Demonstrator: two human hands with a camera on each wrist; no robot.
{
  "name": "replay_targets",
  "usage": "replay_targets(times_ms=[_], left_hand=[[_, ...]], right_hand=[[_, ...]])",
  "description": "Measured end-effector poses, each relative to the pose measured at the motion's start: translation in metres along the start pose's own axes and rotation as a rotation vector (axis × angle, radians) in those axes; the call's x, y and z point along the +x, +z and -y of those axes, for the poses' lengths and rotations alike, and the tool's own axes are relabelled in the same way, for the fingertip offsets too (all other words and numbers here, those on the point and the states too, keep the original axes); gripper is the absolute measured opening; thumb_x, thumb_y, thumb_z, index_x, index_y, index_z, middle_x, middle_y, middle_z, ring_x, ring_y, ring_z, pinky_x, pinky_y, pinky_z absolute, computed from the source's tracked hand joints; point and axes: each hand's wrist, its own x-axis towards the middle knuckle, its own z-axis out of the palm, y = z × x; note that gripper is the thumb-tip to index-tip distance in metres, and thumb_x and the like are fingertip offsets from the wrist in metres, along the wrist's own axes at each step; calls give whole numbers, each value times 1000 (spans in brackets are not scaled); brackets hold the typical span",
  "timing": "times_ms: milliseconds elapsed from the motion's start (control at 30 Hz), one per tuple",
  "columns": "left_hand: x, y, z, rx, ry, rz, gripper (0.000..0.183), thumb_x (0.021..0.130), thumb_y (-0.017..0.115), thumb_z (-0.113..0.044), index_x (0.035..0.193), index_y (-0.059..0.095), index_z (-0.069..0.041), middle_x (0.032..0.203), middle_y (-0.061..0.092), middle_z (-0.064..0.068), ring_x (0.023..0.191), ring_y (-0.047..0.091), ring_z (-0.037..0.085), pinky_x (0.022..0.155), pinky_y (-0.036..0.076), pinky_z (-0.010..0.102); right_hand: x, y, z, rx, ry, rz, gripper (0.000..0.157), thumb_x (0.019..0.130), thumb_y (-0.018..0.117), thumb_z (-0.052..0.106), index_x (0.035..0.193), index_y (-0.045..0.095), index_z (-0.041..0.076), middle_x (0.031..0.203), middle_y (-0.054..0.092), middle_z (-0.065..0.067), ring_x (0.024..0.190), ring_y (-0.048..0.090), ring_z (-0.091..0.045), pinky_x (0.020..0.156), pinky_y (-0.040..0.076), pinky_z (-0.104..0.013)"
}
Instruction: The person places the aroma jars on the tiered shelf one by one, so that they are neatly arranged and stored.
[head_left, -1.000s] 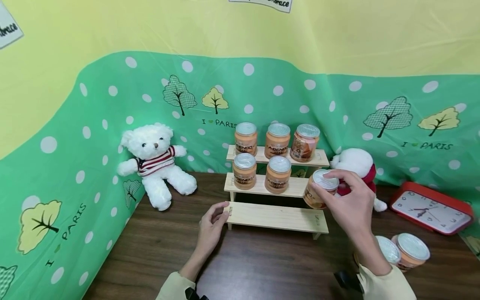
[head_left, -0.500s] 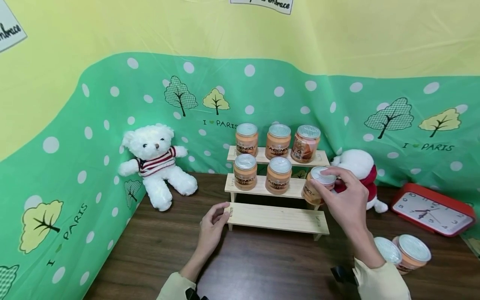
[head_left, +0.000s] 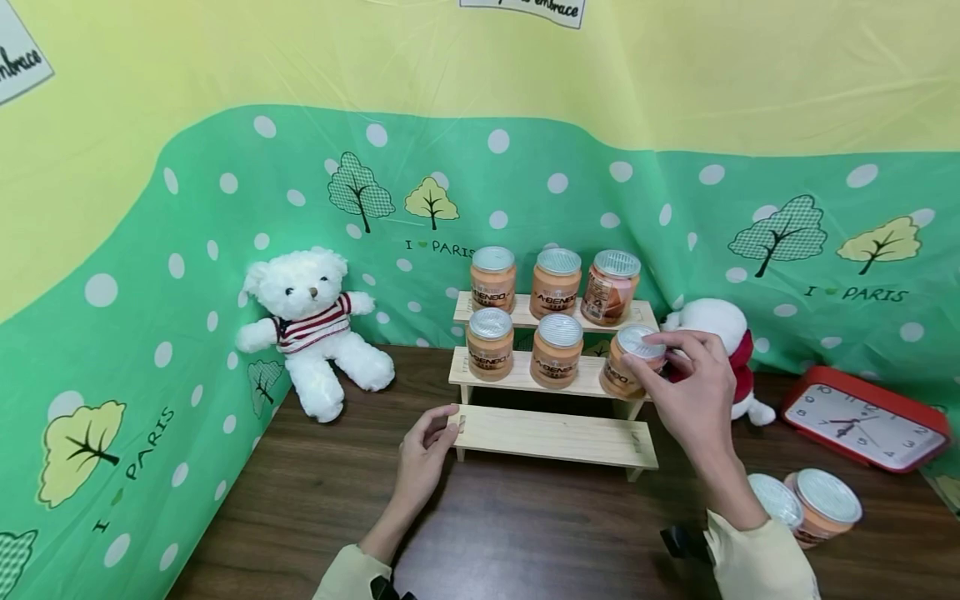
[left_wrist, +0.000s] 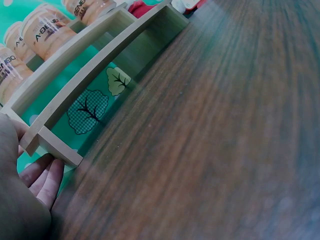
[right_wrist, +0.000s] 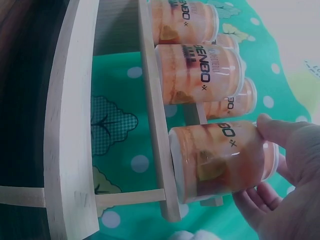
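My right hand [head_left: 693, 387] grips an orange jar [right_wrist: 220, 160] by its lid end, thumb on one side and fingers on the other. The jar [head_left: 626, 367] stands at the right end of the middle tier of a wooden three-step display rack [head_left: 555, 435], its base right at the board in the right wrist view. Two matching jars [head_left: 555, 354] sit to its left on that tier, and three more jars [head_left: 557, 287] line the top tier. At the left end of the lowest step, my left hand [head_left: 423, 454] holds the board, with fingers by its leg [left_wrist: 60, 145].
Two more jars [head_left: 825, 504] stand on the dark wooden table [head_left: 510, 533] beside my right forearm. A red clock [head_left: 866, 417] lies to the right. A white plush toy in red [head_left: 708, 329] is behind my right hand; a white teddy bear [head_left: 311, 325] sits at left.
My right hand has moved the jar left and slightly up, onto the right end of the middle tier. The left hand has stayed on the lowest step.
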Motion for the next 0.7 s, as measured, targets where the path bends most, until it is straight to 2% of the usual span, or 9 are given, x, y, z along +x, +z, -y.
replay_targets(times_ms=[100,200,233,300,433,533,700], left_hand=[[0,0,-2,7,-13,-11,28,107,78,-24,133,78,-14,130,79,2,113,77,13,94,63,25],[-2,3,-14,24,9,-8,27,109,75,-21,133,77,-10,130,79,8,111,76,13,93,63,24],[-3,4,-18,31,-11,-15,27,108,76,-21,132,77,-10,130,79,8,111,76,12,94,62,23],[-5,6,-30,38,-2,-12,29,108,74,-19,133,76,-6,130,78,12,111,76,12,93,62,23],[-6,9,-49,38,-16,-17,29,108,73,-15,133,75,-1,130,78,14,111,75,12,94,60,20],[-6,11,-53,46,-38,-21,27,108,72,-11,133,74,1,130,78,16,110,76,12,94,59,19],[-6,11,-55,32,-115,-23,28,109,71,-8,135,73,2,134,75,20,109,76,11,96,59,19]], right_hand=[[1,0,-1,17,5,10,31,88,96,9,114,81,0,116,57,-5,113,56,-15,96,46,-5],[1,1,-4,39,-18,14,29,90,93,6,115,80,-1,119,61,-7,113,57,-6,96,47,-4],[1,2,-5,47,-32,13,28,91,92,4,115,80,-2,120,63,-9,112,57,-2,96,48,-4],[2,2,-7,63,-68,8,26,92,90,1,116,79,-3,123,66,-11,112,57,4,94,49,-5],[3,3,-11,89,-135,7,23,94,86,-3,116,78,-5,130,72,-17,112,60,9,90,52,-7],[4,3,-13,97,-157,16,21,96,84,-4,116,78,-4,136,73,-20,109,62,11,88,51,-7],[2,3,-12,83,-159,41,20,100,80,-3,120,77,-2,145,72,-18,106,63,13,91,50,-5]])
